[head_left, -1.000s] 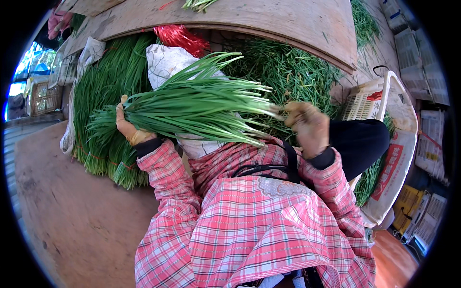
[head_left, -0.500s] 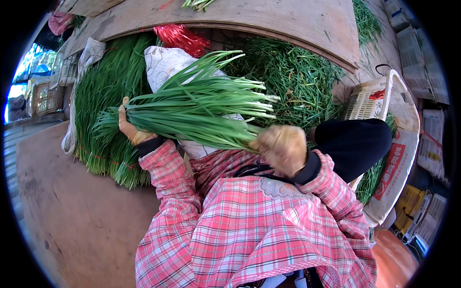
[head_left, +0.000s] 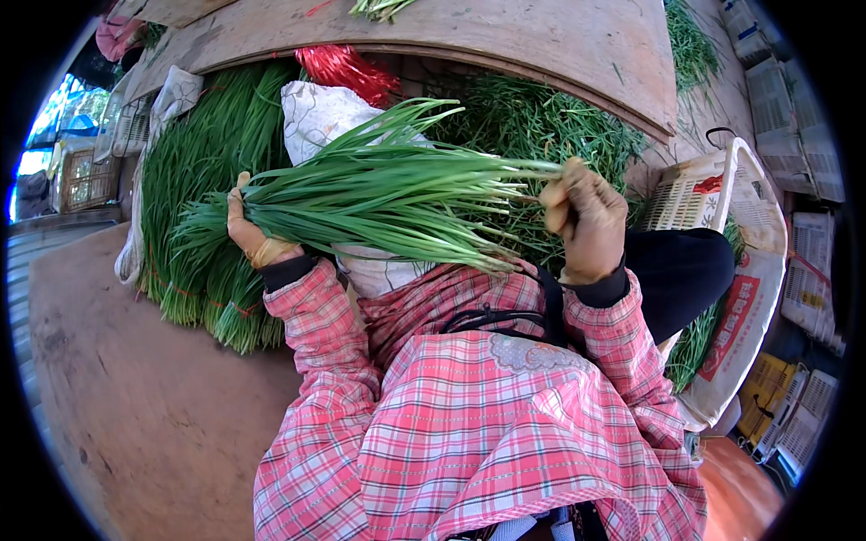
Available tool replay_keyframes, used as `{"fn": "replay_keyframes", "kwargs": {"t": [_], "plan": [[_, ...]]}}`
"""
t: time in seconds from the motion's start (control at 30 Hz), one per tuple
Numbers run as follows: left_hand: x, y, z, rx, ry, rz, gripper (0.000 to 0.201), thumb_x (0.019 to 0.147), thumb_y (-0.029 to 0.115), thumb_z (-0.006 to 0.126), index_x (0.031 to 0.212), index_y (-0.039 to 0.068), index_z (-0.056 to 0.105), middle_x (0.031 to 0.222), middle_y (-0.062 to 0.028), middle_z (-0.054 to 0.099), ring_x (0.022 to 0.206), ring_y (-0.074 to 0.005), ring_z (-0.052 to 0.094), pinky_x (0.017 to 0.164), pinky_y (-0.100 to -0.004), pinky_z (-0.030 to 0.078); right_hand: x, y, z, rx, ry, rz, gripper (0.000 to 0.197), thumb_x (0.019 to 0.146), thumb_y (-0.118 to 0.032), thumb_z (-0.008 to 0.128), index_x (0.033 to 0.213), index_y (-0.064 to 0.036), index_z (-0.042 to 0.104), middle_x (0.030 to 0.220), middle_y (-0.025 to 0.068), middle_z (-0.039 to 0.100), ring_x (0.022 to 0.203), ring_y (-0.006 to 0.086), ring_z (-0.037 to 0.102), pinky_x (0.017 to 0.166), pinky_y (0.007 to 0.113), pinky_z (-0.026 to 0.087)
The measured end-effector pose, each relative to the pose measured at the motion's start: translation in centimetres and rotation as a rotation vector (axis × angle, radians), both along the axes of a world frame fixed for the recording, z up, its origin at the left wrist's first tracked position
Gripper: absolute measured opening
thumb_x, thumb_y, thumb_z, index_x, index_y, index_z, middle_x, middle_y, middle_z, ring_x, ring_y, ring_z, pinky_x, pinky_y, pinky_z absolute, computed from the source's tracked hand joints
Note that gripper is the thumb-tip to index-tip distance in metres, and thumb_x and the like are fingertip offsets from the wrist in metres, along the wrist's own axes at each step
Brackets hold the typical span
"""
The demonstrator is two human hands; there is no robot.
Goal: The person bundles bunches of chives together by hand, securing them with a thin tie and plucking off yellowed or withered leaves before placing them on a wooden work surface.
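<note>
A loose bunch of garlic chives (head_left: pixel 379 198) lies across my lap, its green leaf ends to the left and its pale stem ends to the right. My left hand (head_left: pixel 248 225), in a tan glove, is wrapped round the leafy end, thumb up. Also gloved, my right hand (head_left: pixel 586 216) pinches the pale tips of a few stems that stick out beyond the others. Beneath the bunch is a white cloth (head_left: pixel 325 117) with dark lines on it.
Tied chive bundles (head_left: pixel 212 144) are piled at the left. A wooden board (head_left: pixel 505 36) spans the far side, with red ties (head_left: pixel 347 74) hanging below its edge. Loose green trimmings (head_left: pixel 550 135) lie beyond my right hand. A white plastic basket (head_left: pixel 686 194) stands at the right.
My right hand has moved up and to the right from the lower stem ends, and now pulls a few stems out past the rest. My left hand keeps its hold, almost unmoved.
</note>
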State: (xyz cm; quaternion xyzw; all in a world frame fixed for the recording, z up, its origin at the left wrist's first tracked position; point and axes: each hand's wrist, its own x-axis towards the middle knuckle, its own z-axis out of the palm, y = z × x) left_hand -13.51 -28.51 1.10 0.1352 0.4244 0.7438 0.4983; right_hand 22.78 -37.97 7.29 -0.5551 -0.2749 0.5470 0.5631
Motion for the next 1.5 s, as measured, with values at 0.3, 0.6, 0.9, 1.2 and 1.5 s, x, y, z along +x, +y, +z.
{"fn": "replay_keyframes", "kwargs": {"t": [0.3, 0.6, 0.9, 1.2, 1.5], "plan": [[0.7, -0.4, 0.4, -0.02, -0.073, -0.002, 0.035, 0.092, 0.029, 0.046, 0.113, 0.004, 0.058, 0.103, -0.0118, 0.062, 0.088, -0.0277, 0.06, 0.082, -0.0447, 0.049, -1.1, -1.4, -3.2, 0.368, -0.702, 0.409, 0.019, 0.085, -0.016, 0.061, 0.09, 0.0019, 0.066, 0.083, 0.018, 0.064, 0.076, 0.0252, 0.063, 0.07, 0.034, 0.049], [0.1, -0.4, 0.5, 0.02, -0.042, -0.031, 0.031, 0.091, 0.029, 0.047, 0.109, 0.006, 0.058, 0.093, -0.0111, 0.062, 0.08, -0.027, 0.06, 0.073, -0.0448, 0.051, -5.4, 2.3, -4.4, -0.131, -0.024, 0.552, 0.019, 0.08, -0.013, 0.069, 0.089, 0.004, 0.068, 0.074, 0.0054, 0.067, 0.062, 0.0097, 0.057, 0.057, 0.026, 0.046], [0.8, 0.0, 1.1, -0.011, -0.053, -0.043, 0.033, 0.091, 0.028, 0.047, 0.109, 0.004, 0.058, 0.095, -0.0114, 0.063, 0.083, -0.0277, 0.061, 0.076, -0.0443, 0.051, -4.2, 2.3, -5.4, 0.456, -1.225, 0.185, 0.007, 0.071, -0.01, 0.062, 0.068, -0.004, 0.058, 0.062, 0.0143, 0.058, 0.052, 0.0288, 0.058, 0.047, 0.037, 0.046], [0.0, -0.4, 0.3, -0.032, -0.115, -0.043, 0.033, 0.091, 0.027, 0.045, 0.109, 0.004, 0.058, 0.099, -0.0125, 0.064, 0.089, -0.0281, 0.06, 0.08, -0.0441, 0.05, 7.6, -2.2, -8.2, 0.085, -1.744, 0.604, 0.006, 0.072, -0.01, 0.057, 0.066, -0.0097, 0.057, 0.059, 0.0091, 0.056, 0.051, 0.0263, 0.058, 0.046, 0.037, 0.047], [0.0, 0.0, 0.4, -0.014, -0.089, -0.057, 0.034, 0.091, 0.029, 0.045, 0.11, 0.004, 0.057, 0.098, -0.0123, 0.063, 0.088, -0.0284, 0.06, 0.08, -0.0448, 0.049, -3.8, 2.3, -4.2, 0.742, -1.188, 0.438, 0.017, 0.073, -0.008, 0.062, 0.09, -0.007, 0.064, 0.066, 0.0082, 0.055, 0.058, 0.0265, 0.057, 0.052, 0.037, 0.045]]}}
